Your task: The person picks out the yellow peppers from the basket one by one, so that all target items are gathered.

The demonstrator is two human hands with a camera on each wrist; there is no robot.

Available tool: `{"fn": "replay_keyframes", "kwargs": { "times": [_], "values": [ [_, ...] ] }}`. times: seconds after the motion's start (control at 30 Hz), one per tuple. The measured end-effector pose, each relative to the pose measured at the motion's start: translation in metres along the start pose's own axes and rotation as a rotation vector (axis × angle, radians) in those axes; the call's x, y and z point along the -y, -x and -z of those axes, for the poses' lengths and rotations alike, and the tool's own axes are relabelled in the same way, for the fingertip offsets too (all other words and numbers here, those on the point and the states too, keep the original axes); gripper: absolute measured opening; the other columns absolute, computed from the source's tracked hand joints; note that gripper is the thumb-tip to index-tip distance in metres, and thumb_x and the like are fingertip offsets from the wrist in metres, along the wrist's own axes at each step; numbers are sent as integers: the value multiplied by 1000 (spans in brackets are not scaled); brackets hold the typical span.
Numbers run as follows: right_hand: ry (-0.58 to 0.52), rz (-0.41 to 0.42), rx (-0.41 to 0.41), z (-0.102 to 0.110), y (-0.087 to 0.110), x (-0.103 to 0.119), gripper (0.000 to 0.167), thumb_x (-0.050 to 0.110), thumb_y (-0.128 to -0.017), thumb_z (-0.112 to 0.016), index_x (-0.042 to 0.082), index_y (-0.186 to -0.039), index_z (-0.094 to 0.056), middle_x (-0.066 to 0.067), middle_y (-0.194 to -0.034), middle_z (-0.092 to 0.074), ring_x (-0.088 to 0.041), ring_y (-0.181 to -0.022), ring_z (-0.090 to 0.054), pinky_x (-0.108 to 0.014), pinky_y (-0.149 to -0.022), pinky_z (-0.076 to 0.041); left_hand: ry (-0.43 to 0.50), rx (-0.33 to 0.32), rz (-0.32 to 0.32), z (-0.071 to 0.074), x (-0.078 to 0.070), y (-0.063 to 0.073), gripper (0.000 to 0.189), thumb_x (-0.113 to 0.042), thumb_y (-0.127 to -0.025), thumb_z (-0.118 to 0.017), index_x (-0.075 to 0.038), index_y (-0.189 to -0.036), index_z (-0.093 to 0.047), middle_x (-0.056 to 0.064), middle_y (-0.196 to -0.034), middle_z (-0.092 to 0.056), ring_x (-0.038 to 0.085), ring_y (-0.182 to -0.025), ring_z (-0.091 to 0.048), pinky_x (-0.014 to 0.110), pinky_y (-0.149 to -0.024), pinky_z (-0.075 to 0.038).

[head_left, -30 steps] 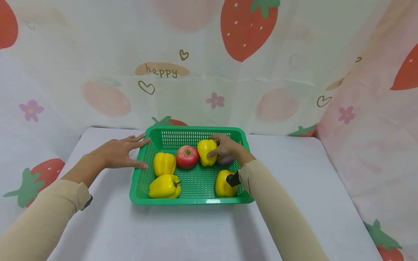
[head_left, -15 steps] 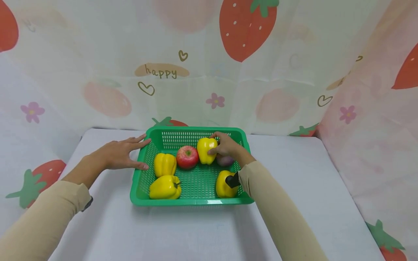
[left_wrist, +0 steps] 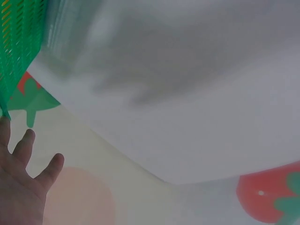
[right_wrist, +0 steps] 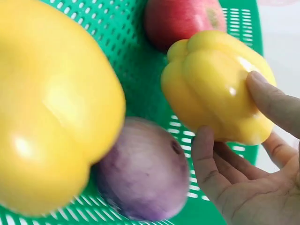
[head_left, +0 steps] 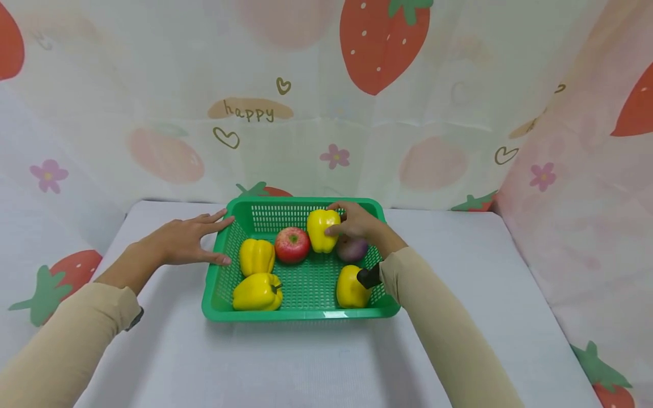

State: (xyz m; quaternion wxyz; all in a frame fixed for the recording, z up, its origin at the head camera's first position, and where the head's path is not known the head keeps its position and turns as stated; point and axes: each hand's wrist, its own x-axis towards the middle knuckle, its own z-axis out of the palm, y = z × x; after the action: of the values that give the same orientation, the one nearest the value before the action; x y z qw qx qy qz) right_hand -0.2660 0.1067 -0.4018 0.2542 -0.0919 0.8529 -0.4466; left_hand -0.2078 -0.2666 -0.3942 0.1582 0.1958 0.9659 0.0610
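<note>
The right hand (head_left: 358, 221) is moving its yellow pepper (head_left: 318, 231) higher in the head view, closer to the basket's far rim (head_left: 306, 200). The purple vegetable (head_left: 352, 249) is showing more, and the right sleeve (head_left: 433, 311) is shifting slightly rightward, uncovering more of the pepper at near right (head_left: 350, 289).
</note>
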Motion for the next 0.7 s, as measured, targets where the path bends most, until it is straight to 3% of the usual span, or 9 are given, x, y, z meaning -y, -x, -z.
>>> {"fn": "replay_keyframes", "kwargs": {
  "times": [0.23,0.4,0.7],
  "values": [
    [-8,48,30,16,13,13,53,14,-95,-68,8,-141,-43,-19,-132,-53,-33,-115,-57,-46,-97,-53,-12,-4,-14,-1,1,1,104,-79,-79,-57,-17,-158,-28,18,-163,-22,50,-140,-33,75,-106,-25],
    [-17,83,39,32,21,21,52,18,-95,-68,8,-141,-44,-19,-128,-56,-33,-112,-58,-49,-99,-51,-27,-8,-20,3,1,2,104,-78,-79,-58,-16,-158,-29,18,-162,-24,49,-140,-32,75,-105,-25],
    [43,67,-23,66,39,25,58,28,-93,-71,10,-142,-45,-18,-128,-56,-36,-115,-55,-47,-99,-51,-18,-3,-21,1,-1,1,103,-76,-80,-60,-15,-157,-30,19,-162,-23,50,-140,-32,76,-105,-25]
  ]
}}
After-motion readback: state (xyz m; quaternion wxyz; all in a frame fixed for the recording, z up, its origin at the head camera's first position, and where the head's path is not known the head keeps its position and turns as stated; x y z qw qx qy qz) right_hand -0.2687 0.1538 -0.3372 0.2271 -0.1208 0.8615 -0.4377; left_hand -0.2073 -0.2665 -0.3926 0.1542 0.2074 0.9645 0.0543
